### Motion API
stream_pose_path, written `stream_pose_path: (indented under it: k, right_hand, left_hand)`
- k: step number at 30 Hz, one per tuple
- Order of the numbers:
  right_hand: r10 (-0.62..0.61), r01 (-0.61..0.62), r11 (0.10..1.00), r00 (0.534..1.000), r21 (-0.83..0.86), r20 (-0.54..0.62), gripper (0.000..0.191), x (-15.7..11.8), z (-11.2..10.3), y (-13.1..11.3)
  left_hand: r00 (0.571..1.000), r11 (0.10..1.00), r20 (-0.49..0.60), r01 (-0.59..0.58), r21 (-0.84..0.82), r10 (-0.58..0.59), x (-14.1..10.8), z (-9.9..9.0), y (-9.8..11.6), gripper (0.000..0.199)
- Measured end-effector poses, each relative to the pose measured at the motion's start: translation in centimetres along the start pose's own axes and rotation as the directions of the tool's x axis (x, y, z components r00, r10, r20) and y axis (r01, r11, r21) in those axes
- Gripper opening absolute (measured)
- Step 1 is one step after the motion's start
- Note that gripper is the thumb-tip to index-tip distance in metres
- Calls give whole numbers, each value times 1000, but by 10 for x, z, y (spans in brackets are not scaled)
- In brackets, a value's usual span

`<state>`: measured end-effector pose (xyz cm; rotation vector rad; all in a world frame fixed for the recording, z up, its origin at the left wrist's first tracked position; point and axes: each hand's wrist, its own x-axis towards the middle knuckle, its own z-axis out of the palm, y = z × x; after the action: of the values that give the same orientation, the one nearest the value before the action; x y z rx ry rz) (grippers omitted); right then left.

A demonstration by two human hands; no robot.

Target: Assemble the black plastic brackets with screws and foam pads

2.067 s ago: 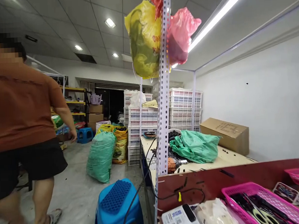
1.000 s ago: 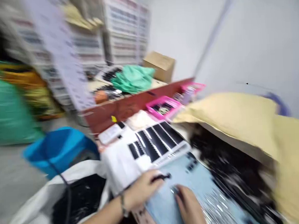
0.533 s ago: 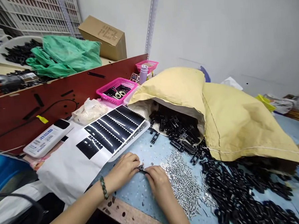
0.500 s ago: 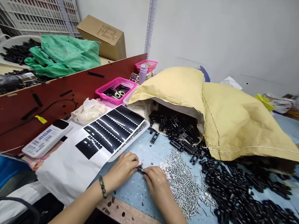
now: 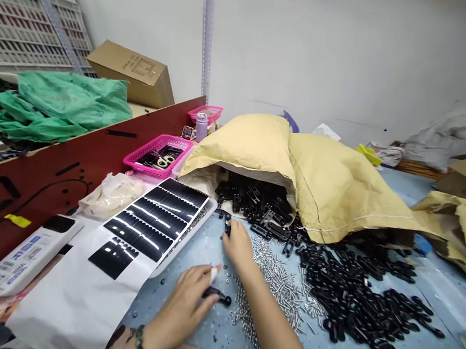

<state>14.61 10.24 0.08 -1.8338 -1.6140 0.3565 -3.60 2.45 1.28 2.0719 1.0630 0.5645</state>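
My left hand, with a beaded bracelet at the wrist and a white wrap on one finger, holds a small black part between thumb and fingers over the blue table. Farther forward, my right hand has its fingers on another black part, by the mouth of a yellow sack filled with black parts. Silver screws lie in a heap beside my right forearm. To their right spreads a pile of black parts.
Black strips on a white sheet cover a white tray at the left. Behind stand a pink basket with scissors and a purple bottle. A second yellow sack lies at the right.
My hands have parted: the right reached forward to a black part near the sack, and the left stays lower with a black part. The view has shifted to the right.
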Motion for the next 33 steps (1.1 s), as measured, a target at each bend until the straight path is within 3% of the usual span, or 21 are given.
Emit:
stream_pose_path:
  k: [2, 3, 6, 8, 9, 10, 11, 13, 15, 17, 21, 26, 28, 33]
  right_hand:
    - [-20, 20, 999, 1000, 29, -4, 29, -22, -10, 0]
    - [-38, 38, 998, 999, 53, -3, 29, -37, -16, -1]
    - [-180, 160, 972, 978, 174, 104, 31, -74, -40, 1]
    - [-131, 116, 987, 981, 107, 144, 29, -80, -64, 18]
    - [-19, 18, 1000, 996, 6, 91, 25, -77, -79, 33]
    - [144, -150, 978, 988, -144, -56, 22, -72, -96, 51]
    - [234, -267, 942, 957, -201, -172, 25, -65, -114, 72]
    - [332, -412, 876, 892, -252, -305, 32, -53, -144, 111]
    - [380, -473, 837, 865, -277, -329, 34, -44, -160, 139]
    - [379, -460, 839, 877, -289, -295, 28, -40, -157, 150]
    - [328, -384, 888, 914, -253, -237, 22, -43, -138, 144]
    - [273, -300, 951, 931, -80, -243, 18, -49, -145, 141]
    - [257, -258, 966, 936, 24, -243, 22, -51, -148, 137]
    - [191, -146, 935, 975, 323, -113, 27, -65, -118, 88]
  left_hand:
    - [986, 964, -68, 133, -228, -152, 14, -5, 4, 43]
    - [970, 904, -50, 201, -377, -237, 23, -7, 7, 44]
    - [920, 591, 135, 344, -729, -369, 55, -3, 16, 50]
    - [900, 471, 186, 371, -800, -393, 69, 1, 21, 54]
    - [896, 460, 187, 375, -804, -403, 73, 2, 23, 55]
    - [896, 468, 188, 378, -799, -403, 75, 3, 24, 56]
    - [898, 483, 192, 381, -788, -395, 75, 3, 23, 56]
    - [902, 513, 210, 393, -763, -378, 73, 4, 23, 55]
    - [902, 534, 232, 407, -741, -365, 70, 6, 23, 54]
    - [903, 562, 263, 419, -713, -339, 68, 9, 26, 54]
    - [909, 608, 300, 416, -676, -288, 65, 8, 33, 59]
    - [861, 477, 418, 509, -717, -290, 59, -1, 33, 63]
    - [851, 465, 454, 525, -713, -265, 58, 0, 34, 58]
    - [906, 639, 393, 395, -660, -155, 65, 20, 44, 35]
